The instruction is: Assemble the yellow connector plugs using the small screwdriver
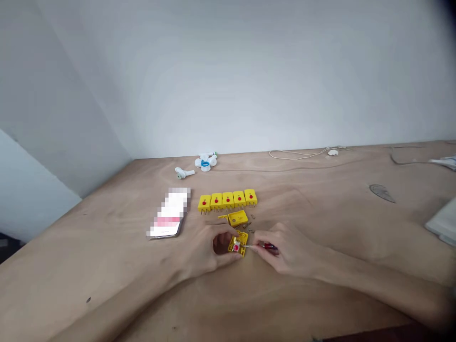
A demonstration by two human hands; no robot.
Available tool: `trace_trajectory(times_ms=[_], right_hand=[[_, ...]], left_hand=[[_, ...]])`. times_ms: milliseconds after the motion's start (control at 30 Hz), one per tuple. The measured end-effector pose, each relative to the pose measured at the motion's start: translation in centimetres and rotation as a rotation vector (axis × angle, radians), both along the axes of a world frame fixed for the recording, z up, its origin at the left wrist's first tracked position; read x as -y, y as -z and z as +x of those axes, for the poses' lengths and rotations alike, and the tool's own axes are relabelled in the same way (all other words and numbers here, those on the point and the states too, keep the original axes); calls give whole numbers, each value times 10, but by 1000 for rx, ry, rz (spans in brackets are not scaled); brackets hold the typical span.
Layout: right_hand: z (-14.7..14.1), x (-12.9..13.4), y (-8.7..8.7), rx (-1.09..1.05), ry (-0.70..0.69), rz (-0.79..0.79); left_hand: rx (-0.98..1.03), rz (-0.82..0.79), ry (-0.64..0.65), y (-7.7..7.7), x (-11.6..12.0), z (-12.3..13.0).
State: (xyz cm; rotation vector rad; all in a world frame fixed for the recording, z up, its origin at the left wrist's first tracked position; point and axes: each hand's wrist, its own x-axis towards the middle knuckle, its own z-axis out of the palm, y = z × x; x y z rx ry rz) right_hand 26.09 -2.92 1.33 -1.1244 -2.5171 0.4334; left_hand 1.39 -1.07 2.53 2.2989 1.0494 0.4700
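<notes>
My left hand grips an opened yellow plug housing between thumb and fingers, low over the wooden table. Inside the housing shows a red round part on a pale piece. My right hand is closed around a small screwdriver with a red and dark handle. Its thin shaft points left and reaches the housing; the exact contact of the tip is too small to tell. Just beyond lies a yellow cover half, with small metal parts beside it.
A row of several yellow plugs with red dots lies behind the cover half. To the left is a phone. White fittings and a thin white cable lie near the wall. A pale object sits at the right edge.
</notes>
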Motion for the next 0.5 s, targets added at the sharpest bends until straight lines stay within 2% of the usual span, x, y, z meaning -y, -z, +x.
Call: trace_trajectory(times_ms=[100, 300, 500], right_hand=[[0, 0, 1, 2, 18, -24], [-1, 1, 5, -12, 52, -39], [7, -4, 4, -90, 30, -33]], left_hand=[[-27, 33, -23, -3, 1, 0], [43, 96, -23, -9, 5, 2], [214, 107, -136, -8, 1, -5]])
